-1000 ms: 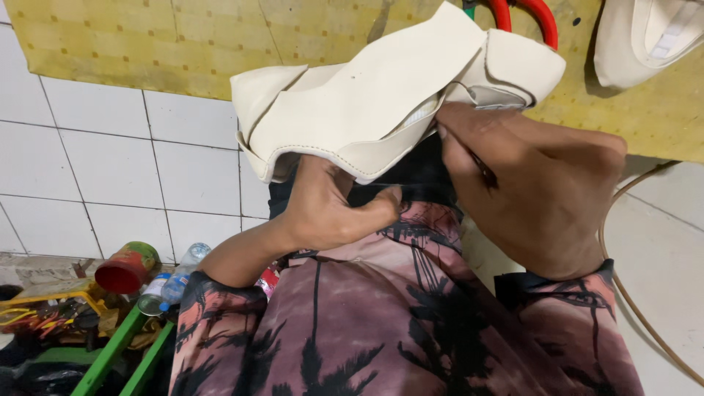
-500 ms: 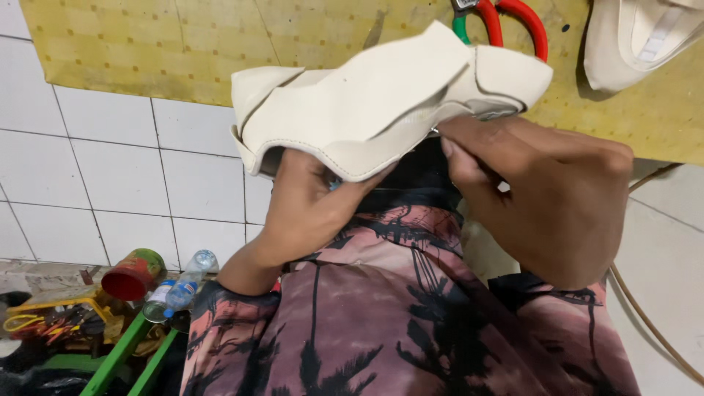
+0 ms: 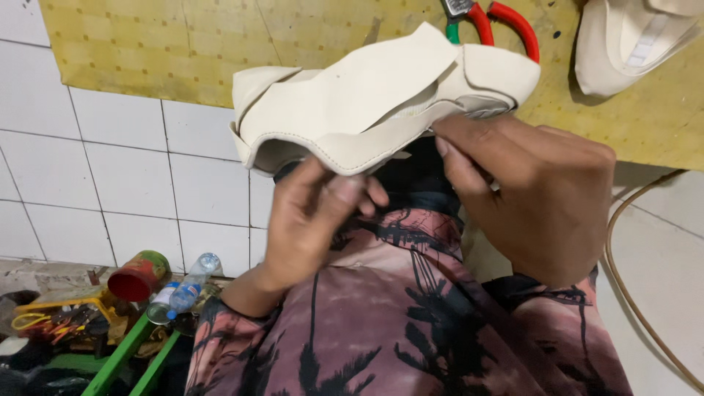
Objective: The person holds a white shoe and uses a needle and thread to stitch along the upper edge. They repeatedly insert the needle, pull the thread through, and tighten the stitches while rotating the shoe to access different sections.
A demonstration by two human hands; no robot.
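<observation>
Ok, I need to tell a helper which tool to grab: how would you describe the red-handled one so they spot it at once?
Look at the yellow patterned mat on the white tiled floor. At its far edge, just beyond the cream shoe upper held in both hands, lie the scissors. Their red loop handles are the only bright red thing on the mat.

We wear a long-sleeved shirt [image 3: 411,330] in a dusty pink that darkens to maroon and near black in places, printed all over with black palm trees and thin dark streaks. The sleeves run down both arms and end at the wrists in dark cuffs. Our left hand [image 3: 315,220] and right hand [image 3: 535,191] are bare, with no gloves, rings or watch showing.
</observation>
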